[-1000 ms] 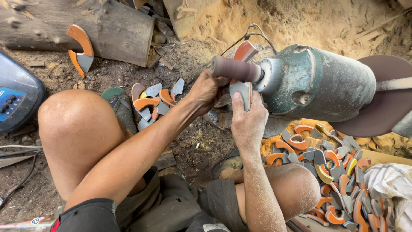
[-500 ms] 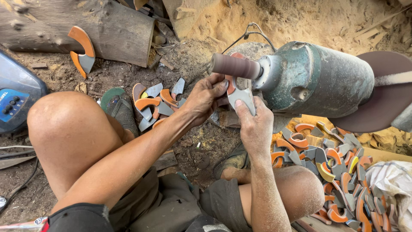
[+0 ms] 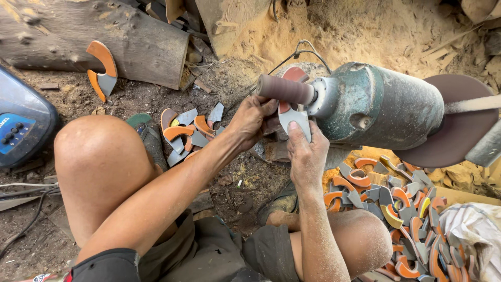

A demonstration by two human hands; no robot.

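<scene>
Reddish-brown sanding drum (image 3: 286, 89), and right under it a curved piece (image 3: 293, 116) showing orange at the top and pale grey below. The motor housing (image 3: 383, 107) is a worn blue-green, mottled with pale dust, with a dull maroon disc (image 3: 459, 125) behind it. Orange-and-grey crescents in the small pile (image 3: 188, 133), and the same two colours in the big heap (image 3: 402, 209), with a few yellow bits mixed in. A blue device (image 3: 23, 128) sits on the dark brown earth floor (image 3: 78, 96), beside a grey-brown log (image 3: 94, 36); tan sawdust (image 3: 376, 31) up top.
</scene>
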